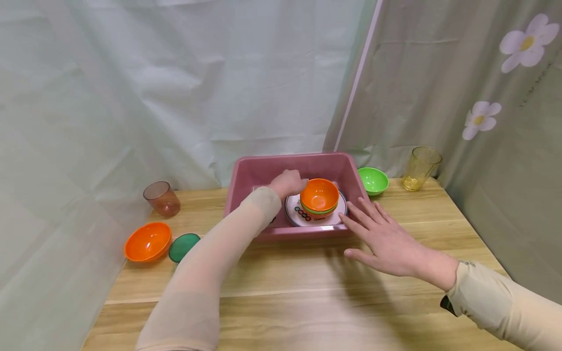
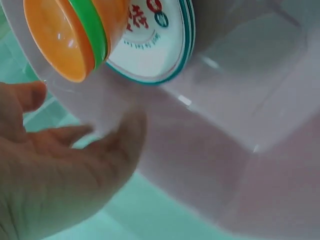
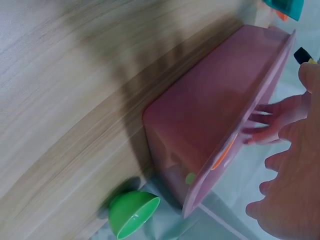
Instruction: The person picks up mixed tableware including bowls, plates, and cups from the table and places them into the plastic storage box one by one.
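Observation:
A pink plastic basin (image 1: 303, 235) stands at the back of the table. On a white plate (image 1: 329, 222) inside it sits a stack of bowls, an orange bowl (image 1: 319, 194) uppermost with a green bowl (image 1: 317, 213) under it. My left hand (image 1: 288, 183) reaches into the basin just left of the stack. In the left wrist view its fingers are loosely bent, blurred and apart from the bowls, holding nothing. Palm down with fingers spread, my right hand (image 1: 386, 241) hovers by the basin's front right corner, its fingertips overlapping the rim in the head view.
Left of the basin stand a reddish clear cup (image 1: 163, 200), a larger orange bowl (image 1: 148, 243) and a dark green vessel (image 1: 183, 247), partly behind my left sleeve. To the right are a light green bowl (image 1: 373, 181) and a yellow clear cup (image 1: 420, 168). Pale curtains (image 1: 281, 73) enclose the table.

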A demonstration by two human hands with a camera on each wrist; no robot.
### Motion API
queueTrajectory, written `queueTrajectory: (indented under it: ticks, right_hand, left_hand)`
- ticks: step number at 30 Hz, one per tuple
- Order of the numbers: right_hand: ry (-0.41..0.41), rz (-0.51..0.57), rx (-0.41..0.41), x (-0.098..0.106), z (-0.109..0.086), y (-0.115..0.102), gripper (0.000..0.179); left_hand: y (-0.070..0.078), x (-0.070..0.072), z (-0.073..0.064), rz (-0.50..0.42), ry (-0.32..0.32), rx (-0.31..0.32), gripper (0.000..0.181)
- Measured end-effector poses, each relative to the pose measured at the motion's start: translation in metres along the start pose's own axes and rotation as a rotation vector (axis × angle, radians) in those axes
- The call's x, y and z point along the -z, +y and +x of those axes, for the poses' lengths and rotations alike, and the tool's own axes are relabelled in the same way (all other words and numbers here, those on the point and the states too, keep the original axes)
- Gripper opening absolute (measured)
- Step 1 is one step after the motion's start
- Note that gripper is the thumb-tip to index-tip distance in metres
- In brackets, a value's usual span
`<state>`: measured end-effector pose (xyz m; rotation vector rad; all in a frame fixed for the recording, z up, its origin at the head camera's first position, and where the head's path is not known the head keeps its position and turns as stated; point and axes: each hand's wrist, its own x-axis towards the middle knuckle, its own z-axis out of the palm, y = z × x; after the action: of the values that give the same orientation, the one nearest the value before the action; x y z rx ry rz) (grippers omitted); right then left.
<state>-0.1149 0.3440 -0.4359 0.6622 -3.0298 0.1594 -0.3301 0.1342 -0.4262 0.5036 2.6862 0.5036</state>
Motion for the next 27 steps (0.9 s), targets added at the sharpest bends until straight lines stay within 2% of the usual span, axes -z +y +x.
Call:
queueTrajectory:
  ticks: [3, 7, 13, 22, 27]
  right_hand:
    - [-0.013, 0.003, -0.014, 0.0, 0.001, 0.0, 0.083]
    - [-0.013, 0.005, -0.02, -0.001, 0.001, 0.001, 0.084]
    - [-0.004, 0.01, -0.032, 0.001, -0.001, 0.003, 0.083]
    - [0.022, 0.016, -0.047, 0.002, -0.002, 0.008, 0.085]
    - [0.031, 0.03, -0.062, 0.001, -0.003, 0.009, 0.085]
  left_hand:
    - [-0.004, 0.003, -0.005, 0.167, 0.144, -0.052, 0.076]
    - [-0.007, 0.007, -0.021, 0.329, 0.26, -0.126, 0.084]
    - [-0.015, 0.007, -0.059, 0.439, 0.283, -0.246, 0.087]
    - [-0.038, -0.015, -0.112, 0.419, 0.313, -0.361, 0.086]
    - [-0.054, -0.029, -0.135, 0.443, 0.333, -0.426, 0.086]
